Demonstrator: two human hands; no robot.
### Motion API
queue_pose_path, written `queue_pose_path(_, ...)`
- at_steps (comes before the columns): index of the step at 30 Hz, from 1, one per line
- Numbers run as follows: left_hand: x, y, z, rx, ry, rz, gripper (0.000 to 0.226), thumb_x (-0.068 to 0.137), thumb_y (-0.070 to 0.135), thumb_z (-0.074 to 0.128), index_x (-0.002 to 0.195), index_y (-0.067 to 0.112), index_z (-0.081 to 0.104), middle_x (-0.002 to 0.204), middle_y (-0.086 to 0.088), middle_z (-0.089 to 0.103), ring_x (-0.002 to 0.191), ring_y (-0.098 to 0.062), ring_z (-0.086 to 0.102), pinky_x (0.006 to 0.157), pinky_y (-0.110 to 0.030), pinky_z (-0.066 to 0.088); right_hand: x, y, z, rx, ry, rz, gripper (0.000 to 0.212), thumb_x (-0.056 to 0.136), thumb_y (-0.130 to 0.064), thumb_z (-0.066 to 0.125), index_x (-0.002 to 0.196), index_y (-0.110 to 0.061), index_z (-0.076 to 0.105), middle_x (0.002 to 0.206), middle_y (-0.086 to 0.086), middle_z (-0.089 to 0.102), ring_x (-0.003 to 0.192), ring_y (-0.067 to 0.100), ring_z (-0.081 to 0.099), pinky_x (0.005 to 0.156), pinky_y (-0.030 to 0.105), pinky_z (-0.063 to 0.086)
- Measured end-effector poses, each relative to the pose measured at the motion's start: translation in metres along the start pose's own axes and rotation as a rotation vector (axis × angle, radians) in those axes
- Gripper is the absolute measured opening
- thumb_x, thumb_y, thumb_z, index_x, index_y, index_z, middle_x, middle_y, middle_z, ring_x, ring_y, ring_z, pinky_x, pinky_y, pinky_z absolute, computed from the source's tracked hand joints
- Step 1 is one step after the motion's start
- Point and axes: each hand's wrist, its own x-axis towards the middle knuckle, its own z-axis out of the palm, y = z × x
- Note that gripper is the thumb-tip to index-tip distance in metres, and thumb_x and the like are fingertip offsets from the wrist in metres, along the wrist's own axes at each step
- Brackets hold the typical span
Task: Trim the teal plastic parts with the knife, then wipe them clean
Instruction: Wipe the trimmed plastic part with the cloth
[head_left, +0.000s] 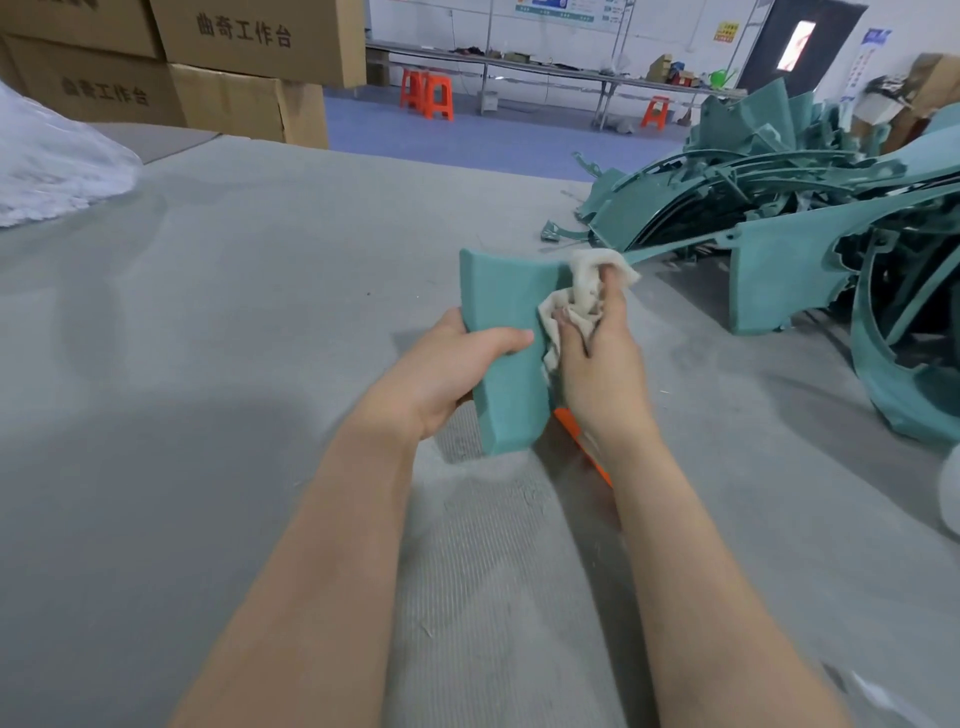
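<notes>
A curved teal plastic part (506, 312) stands tilted just above the grey felt table (234, 291). My left hand (449, 369) grips its left edge, thumb across the front. A crumpled cream cloth (576, 296) is bunched in my right hand (597, 364), which presses it against the right side of the part. An orange knife (582, 441) lies on the table under my right wrist, mostly hidden.
A large heap of teal plastic parts (810, 228) fills the right side of the table. White plastic wrap (52, 166) lies at the far left. Stacked cardboard boxes (234, 67) stand behind. Orange stools (426, 93) and a long bench are across the blue floor.
</notes>
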Motion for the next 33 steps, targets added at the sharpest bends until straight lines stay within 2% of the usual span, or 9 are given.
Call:
queue_pose_path(3,-0.004,0.003,0.002,0.055,-0.076,0.010,0.017,0.090,0.005,0.060,0.093,0.022,0.062,0.084,0.006,0.072,0.080,-0.011,0.069,0.079,-0.028,0.056,0.001,0.003,-0.002,0.031,0.288,0.000,0.041,0.097,-0.019,0.050,0.136,-0.019,0.040,0.107,-0.006,0.060,0.091,0.016,0.056,0.070,0.023,0.035)
queue_pose_path(5,-0.006,0.004,0.008,0.165,-0.107,0.016,0.015,0.090,0.007,0.060,0.092,0.022,0.063,0.093,-0.001,0.071,0.089,-0.018,0.068,0.088,-0.036,0.054,0.003,0.003,-0.003,0.026,0.375,0.082,0.031,0.097,-0.021,0.050,0.126,-0.012,0.044,0.100,-0.006,0.053,0.093,0.025,0.056,0.066,0.024,0.030)
queue_pose_path(9,-0.008,0.004,0.016,0.275,-0.127,0.033,0.015,0.091,0.008,0.058,0.092,0.022,0.063,0.101,-0.007,0.069,0.096,-0.022,0.066,0.095,-0.040,0.051,0.007,0.005,-0.003,0.095,0.408,0.232,0.023,0.098,-0.024,0.050,0.115,-0.009,0.045,0.098,-0.003,0.052,0.092,0.024,0.054,0.070,0.025,0.032)
queue_pose_path(12,-0.008,0.005,0.013,0.266,-0.114,0.058,0.021,0.092,0.007,0.058,0.092,0.027,0.063,0.099,0.000,0.070,0.091,-0.015,0.067,0.090,-0.033,0.053,0.016,0.005,-0.012,0.459,0.512,0.400,0.022,0.100,-0.023,0.046,0.110,-0.004,0.049,0.100,0.010,0.059,0.091,0.025,0.057,0.079,0.034,0.044)
queue_pose_path(17,-0.010,0.007,0.010,0.313,-0.074,0.085,0.021,0.093,0.009,0.057,0.090,0.028,0.064,0.090,0.006,0.072,0.082,-0.006,0.068,0.080,-0.026,0.053,0.010,0.001,-0.022,0.495,0.248,0.335,0.017,0.100,-0.030,0.050,0.093,-0.019,0.061,0.090,-0.001,0.068,0.083,0.011,0.066,0.072,0.023,0.053)
queue_pose_path(21,-0.015,0.013,0.011,0.447,-0.100,0.099,0.021,0.093,0.007,0.056,0.112,0.001,0.063,0.112,-0.021,0.067,0.105,-0.030,0.064,0.095,-0.045,0.049,0.007,-0.007,-0.012,0.361,0.161,0.286,0.018,0.099,-0.018,0.051,0.084,-0.018,0.060,0.086,0.001,0.066,0.084,0.014,0.063,0.072,0.025,0.051)
queue_pose_path(24,-0.018,0.019,0.009,0.515,-0.155,0.106,0.022,0.093,0.007,0.057,0.113,0.005,0.063,0.111,-0.015,0.069,0.103,-0.027,0.066,0.093,-0.042,0.051,0.008,-0.008,-0.012,0.498,0.272,0.362,0.024,0.100,-0.018,0.047,0.078,-0.017,0.056,0.082,0.003,0.062,0.077,0.015,0.059,0.072,0.029,0.049)
queue_pose_path(29,-0.026,0.025,0.007,0.662,-0.245,0.088,0.015,0.091,0.016,0.058,0.104,0.017,0.065,0.101,-0.001,0.073,0.088,-0.015,0.069,0.080,-0.029,0.054,0.018,0.000,-0.024,1.042,0.496,0.449,0.040,0.101,-0.002,0.038,0.065,-0.019,0.037,0.050,-0.008,0.054,0.043,0.001,0.052,0.042,0.016,0.041)
queue_pose_path(33,-0.029,0.029,0.007,0.695,-0.288,0.048,0.017,0.092,0.018,0.058,0.108,0.018,0.063,0.103,-0.004,0.072,0.093,-0.021,0.069,0.083,-0.035,0.055,0.023,0.017,-0.033,0.910,0.631,0.560,0.041,0.097,-0.004,0.046,0.063,-0.020,0.031,0.054,-0.007,0.042,0.049,0.006,0.043,0.053,0.017,0.036)
